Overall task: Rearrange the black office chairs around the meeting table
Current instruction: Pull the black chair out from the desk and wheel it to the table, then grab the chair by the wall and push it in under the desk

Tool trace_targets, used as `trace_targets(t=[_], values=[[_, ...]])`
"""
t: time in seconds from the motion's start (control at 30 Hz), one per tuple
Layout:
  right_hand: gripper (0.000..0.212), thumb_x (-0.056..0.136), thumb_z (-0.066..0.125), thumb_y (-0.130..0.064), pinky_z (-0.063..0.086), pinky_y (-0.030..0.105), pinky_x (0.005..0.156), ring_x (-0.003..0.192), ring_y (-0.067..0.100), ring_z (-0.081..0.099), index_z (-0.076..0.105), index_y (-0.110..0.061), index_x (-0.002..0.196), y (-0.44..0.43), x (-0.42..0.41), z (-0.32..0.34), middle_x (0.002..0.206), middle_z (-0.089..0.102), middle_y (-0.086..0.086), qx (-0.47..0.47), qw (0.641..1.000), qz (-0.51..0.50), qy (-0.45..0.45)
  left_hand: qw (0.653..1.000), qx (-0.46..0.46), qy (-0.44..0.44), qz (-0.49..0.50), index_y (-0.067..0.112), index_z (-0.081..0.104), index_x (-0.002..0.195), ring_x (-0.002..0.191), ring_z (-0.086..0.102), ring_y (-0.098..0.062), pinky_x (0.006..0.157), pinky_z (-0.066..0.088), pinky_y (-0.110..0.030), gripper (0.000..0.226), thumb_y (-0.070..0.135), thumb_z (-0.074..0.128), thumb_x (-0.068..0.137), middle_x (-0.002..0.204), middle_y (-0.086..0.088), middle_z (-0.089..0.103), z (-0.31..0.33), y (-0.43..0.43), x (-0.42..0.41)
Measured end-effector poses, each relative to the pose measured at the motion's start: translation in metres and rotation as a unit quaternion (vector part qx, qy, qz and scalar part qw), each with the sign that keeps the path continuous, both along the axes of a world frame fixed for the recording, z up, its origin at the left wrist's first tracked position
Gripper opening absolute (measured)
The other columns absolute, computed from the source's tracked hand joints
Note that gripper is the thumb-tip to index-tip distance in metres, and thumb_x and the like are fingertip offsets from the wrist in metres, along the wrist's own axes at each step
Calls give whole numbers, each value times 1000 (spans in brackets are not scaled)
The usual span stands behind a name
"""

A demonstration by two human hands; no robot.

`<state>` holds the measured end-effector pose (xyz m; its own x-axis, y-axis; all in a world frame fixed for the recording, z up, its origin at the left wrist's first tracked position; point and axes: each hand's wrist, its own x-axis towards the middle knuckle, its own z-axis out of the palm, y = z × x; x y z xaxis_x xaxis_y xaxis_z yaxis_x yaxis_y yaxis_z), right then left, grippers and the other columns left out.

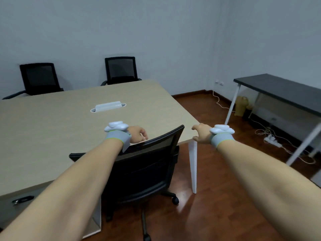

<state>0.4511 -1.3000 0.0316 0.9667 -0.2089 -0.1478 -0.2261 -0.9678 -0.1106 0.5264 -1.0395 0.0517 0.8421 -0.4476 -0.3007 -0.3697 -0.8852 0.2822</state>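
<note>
A black mesh-back office chair (147, 167) stands in front of me at the near corner of the beige meeting table (52, 129), its seat partly under the tabletop. My left hand (138, 134) rests on the top edge of its backrest, fingers curled over the rim. To the right of the backrest my right hand (201, 133) hovers in the air with its fingers apart, touching nothing. On the far side of the table, against the wall, stand two more black chairs, one at the left (40, 79) and one near the middle (120, 70).
A white cable box (108, 106) sits in the tabletop. A white table leg (193, 167) stands right of the near chair. A dark side desk (284, 91) with white legs lines the right wall, with cables and a power strip (272, 140) on the wooden floor.
</note>
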Motion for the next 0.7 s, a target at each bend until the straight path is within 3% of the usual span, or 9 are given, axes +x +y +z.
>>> trace_targets(t=[0.3,0.7], values=[[50,89,58,-26,37,33,104,127,29,49,46,-12,136,-197,-13,25,137,52,14,0,997,-68,-31,995,-56,-27,-82,15,63,122,116,60,-25,95,44,-25,31,17,50,94,124,-10,66,14,-237,14],[46,89,59,-26,41,35,105,125,27,51,51,-12,132,-385,43,29,134,56,12,19,997,-74,-24,996,-40,-55,-65,14,57,123,117,58,-27,96,44,-31,32,21,53,92,127,-10,61,22,-426,75]])
